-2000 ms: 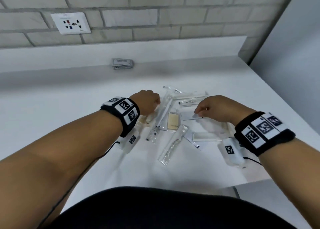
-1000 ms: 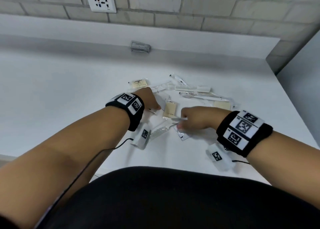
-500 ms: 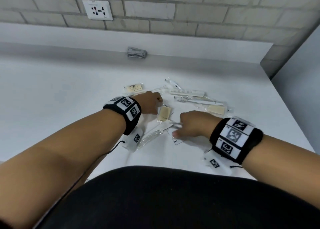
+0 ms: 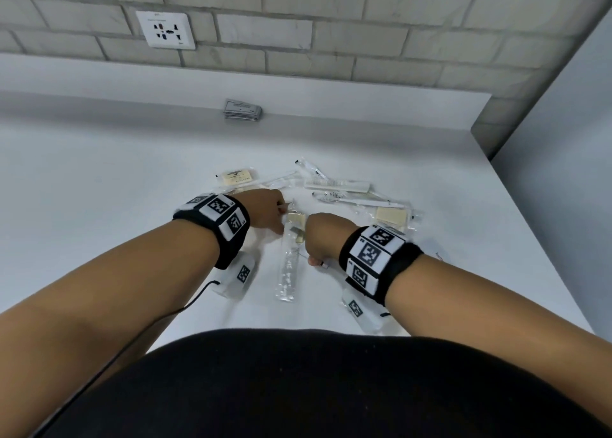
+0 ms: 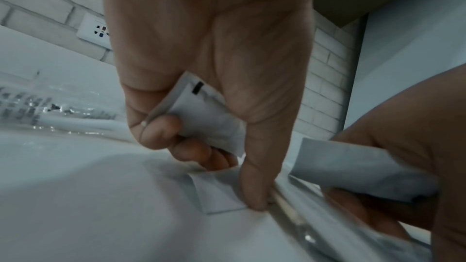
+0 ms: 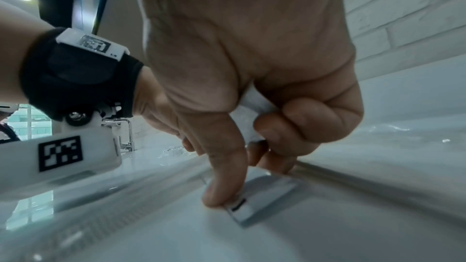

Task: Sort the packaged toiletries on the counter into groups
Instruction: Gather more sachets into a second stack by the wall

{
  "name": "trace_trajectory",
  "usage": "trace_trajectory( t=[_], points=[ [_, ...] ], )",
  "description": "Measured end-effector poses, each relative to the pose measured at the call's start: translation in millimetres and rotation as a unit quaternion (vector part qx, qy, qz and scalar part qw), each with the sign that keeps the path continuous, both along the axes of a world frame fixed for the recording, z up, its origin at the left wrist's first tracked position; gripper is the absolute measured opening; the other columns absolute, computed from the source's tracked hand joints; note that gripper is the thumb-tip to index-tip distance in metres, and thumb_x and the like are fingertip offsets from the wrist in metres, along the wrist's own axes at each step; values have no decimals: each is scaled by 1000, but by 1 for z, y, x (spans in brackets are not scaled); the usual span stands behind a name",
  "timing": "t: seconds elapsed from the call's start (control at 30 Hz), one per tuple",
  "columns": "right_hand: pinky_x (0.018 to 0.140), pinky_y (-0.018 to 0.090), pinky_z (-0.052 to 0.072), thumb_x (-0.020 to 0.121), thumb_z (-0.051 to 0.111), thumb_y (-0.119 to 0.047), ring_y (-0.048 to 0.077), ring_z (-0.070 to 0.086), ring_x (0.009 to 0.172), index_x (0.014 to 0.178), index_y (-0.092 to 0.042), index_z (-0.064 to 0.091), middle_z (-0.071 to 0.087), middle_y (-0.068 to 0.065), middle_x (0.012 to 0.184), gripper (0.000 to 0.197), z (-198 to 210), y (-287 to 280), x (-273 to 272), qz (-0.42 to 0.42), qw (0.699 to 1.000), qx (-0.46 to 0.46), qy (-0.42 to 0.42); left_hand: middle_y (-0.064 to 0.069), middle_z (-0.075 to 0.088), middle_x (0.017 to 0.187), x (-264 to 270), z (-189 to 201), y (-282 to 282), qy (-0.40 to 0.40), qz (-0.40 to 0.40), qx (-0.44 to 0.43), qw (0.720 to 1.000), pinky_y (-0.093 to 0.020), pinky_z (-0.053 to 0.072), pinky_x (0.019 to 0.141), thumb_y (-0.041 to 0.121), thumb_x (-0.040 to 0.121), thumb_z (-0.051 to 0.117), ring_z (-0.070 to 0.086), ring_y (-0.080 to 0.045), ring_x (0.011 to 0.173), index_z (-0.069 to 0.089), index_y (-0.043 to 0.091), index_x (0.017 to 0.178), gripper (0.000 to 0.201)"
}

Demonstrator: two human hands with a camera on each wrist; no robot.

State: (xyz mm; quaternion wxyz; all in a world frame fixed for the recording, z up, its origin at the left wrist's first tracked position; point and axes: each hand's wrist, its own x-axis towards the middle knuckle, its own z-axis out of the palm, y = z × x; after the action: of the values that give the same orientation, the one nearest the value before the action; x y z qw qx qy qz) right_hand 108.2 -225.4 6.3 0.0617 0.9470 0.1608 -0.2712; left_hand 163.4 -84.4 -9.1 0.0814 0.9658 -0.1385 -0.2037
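Packaged toiletries lie mid-counter. My left hand (image 4: 269, 213) grips a white sachet (image 5: 210, 116) in its curled fingers, and one straight finger presses a second sachet (image 5: 218, 194) onto the counter. Close on its right, my right hand (image 4: 320, 238) also holds a white sachet (image 6: 253, 102) in curled fingers, while its forefinger pins another sachet (image 6: 263, 196) flat. A clear-wrapped comb (image 4: 288, 267) lies between the hands, pointing toward me. A soap packet (image 4: 295, 220) sits at its far end.
Beyond the hands lie a soap packet (image 4: 237, 177), a white comb (image 4: 337, 184), a wrapped toothbrush (image 4: 352, 200) and another soap (image 4: 390, 216). A stack of sachets (image 4: 243, 108) sits by the back ledge. The counter's right edge (image 4: 543, 258) meets a wall.
My right hand has moved left, close to the left hand. The clear-wrapped comb has swung round and now points toward me. The left hand stayed near the soap packet.
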Motion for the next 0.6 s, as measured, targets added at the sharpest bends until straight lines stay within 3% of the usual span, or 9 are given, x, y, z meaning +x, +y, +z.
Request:
trace_trajectory(
  t=[0.07, 0.1, 0.2, 0.23, 0.3, 0.37, 0.43, 0.53, 0.6],
  points=[
    [77, 28, 46, 91, 62, -21, 25, 63, 104, 109, -2, 65, 66, 9, 113, 26, 3, 1, -2, 17, 1000, -3, -5, -3, 56, 90, -1, 1, -1, 8, 4, 25, 1000, -28, 36, 67, 32, 80, 69, 50, -21, 82, 51, 14, 89, 27],
    [78, 29, 47, 90, 63, -22, 25, 64, 102, 112, -2, 65, 66, 9, 111, 30, 1, 1, -1, 9, 1000, 2, 2, -4, 56, 92, -2, 2, 0, 15, 10, 30, 999, -28, 35, 69, 34, 81, 69, 50, -21, 84, 53, 12, 91, 28],
    [58, 26, 43, 85, 62, -17, 23, 58, 79, 88, -6, 64, 58, 4, 79, 12, -4, -11, 3, -46, 996, 75, -5, -2, 57, 106, -2, -2, 8, 29, 35, 13, 999, -29, 38, 78, 40, 79, 68, 49, -20, 93, 58, 15, 105, 37],
    [53, 24, 40, 83, 60, -17, 22, 56, 74, 83, -6, 62, 54, 3, 75, 11, -4, -19, 4, -65, 993, 101, -20, 0, 58, 106, -2, -3, 12, 30, 51, -2, 998, -30, 38, 80, 40, 79, 66, 49, -20, 93, 58, 19, 98, 30],
    [51, 23, 36, 82, 56, -20, 19, 54, 68, 85, -6, 59, 54, 3, 75, 14, 6, -41, 8, -84, 987, 132, -44, -1, 59, 96, -3, -1, 18, 21, 79, -34, 996, -32, 41, 79, 39, 82, 63, 51, -21, 89, 50, 23, 77, 21],
    [51, 23, 35, 86, 52, -19, 13, 50, 64, 87, -10, 53, 53, 1, 76, 10, 24, -69, 14, -115, 979, 162, -47, -6, 63, 89, -2, 3, 25, 5, 120, -89, 989, -32, 45, 78, 33, 86, 60, 56, -23, 83, 54, 14, 80, 20],
    [56, 27, 45, 86, 53, -13, 20, 58, 70, 88, -13, 51, 59, 5, 85, 2, 39, -103, 19, -184, 955, 224, -55, -15, 69, 88, -1, 6, 29, -14, 170, -193, 966, -29, 49, 68, 20, 88, 56, 62, -23, 72, 59, 2, 91, 19],
    [61, 34, 55, 86, 59, -1, 28, 66, 77, 112, -17, 51, 58, 10, 97, 31, 47, -153, 14, -291, 903, 312, -48, -18, 70, 91, 2, 10, 19, -21, 219, -338, 915, -30, 54, 59, 11, 90, 54, 65, -22, 64, 48, 1, 103, 17],
    [63, 34, 55, 86, 56, 5, 28, 66, 75, 128, -23, 44, 57, 15, 102, 52, 46, -176, 9, -333, 887, 317, -42, -16, 66, 94, 3, 11, 4, -11, 211, -368, 906, -30, 52, 60, 7, 92, 51, 62, -22, 63, 43, 5, 114, 23]
  ],
)
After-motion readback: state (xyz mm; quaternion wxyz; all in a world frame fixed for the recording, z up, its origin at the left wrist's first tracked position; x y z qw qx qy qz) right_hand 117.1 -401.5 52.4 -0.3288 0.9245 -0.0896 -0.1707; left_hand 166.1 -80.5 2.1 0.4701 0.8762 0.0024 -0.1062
